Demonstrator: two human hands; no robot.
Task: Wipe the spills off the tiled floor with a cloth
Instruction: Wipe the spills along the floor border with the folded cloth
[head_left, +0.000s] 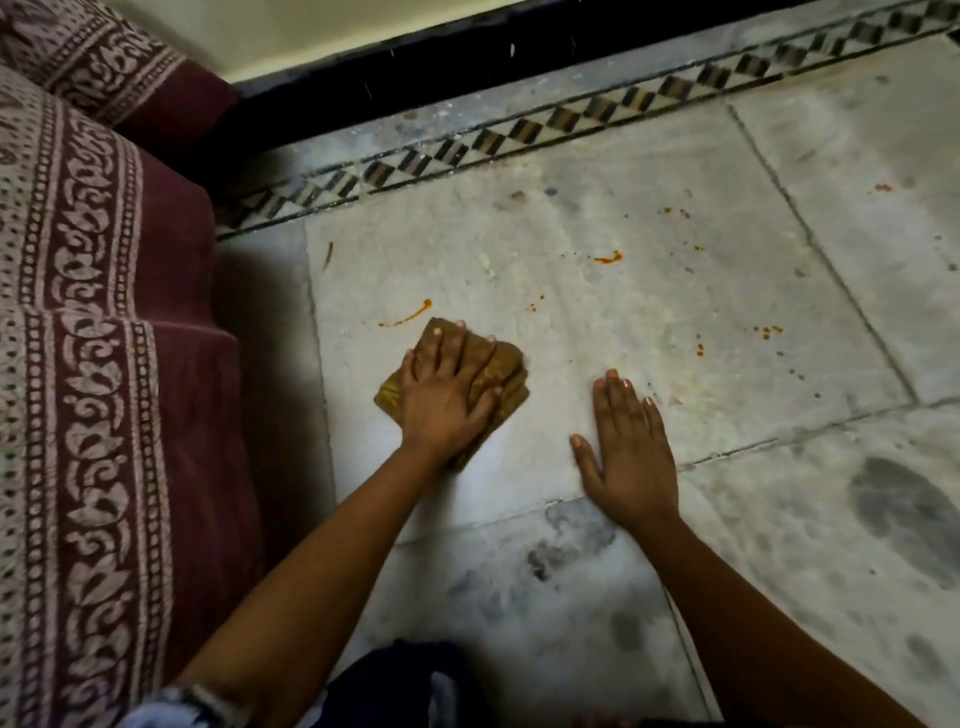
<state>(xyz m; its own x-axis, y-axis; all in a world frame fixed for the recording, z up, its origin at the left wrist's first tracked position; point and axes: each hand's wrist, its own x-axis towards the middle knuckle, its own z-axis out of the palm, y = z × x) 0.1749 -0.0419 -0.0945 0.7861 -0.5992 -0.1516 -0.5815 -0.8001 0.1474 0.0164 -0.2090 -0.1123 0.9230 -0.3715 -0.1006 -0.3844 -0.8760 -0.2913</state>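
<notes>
Down low: two hands, one cloth, several orange-red spills. Left hand (447, 397) spread flat, fingers straight, pressing the cloth (501, 376) — ochre-brown, folded, crumpled — onto the tiled floor (649, 322), just beside an orange streak (410, 314). Right hand (626, 441) flat, bare-palmed on pale marble. Checkered border (519, 132) near the wall; maroon patterned bedding (93, 312) at left.

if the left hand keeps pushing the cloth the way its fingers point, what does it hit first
Probably the orange streak just beyond the brown cloth that the left hand presses flat. Past it lies bare tile, then the checkered border strip by the wall.
</notes>
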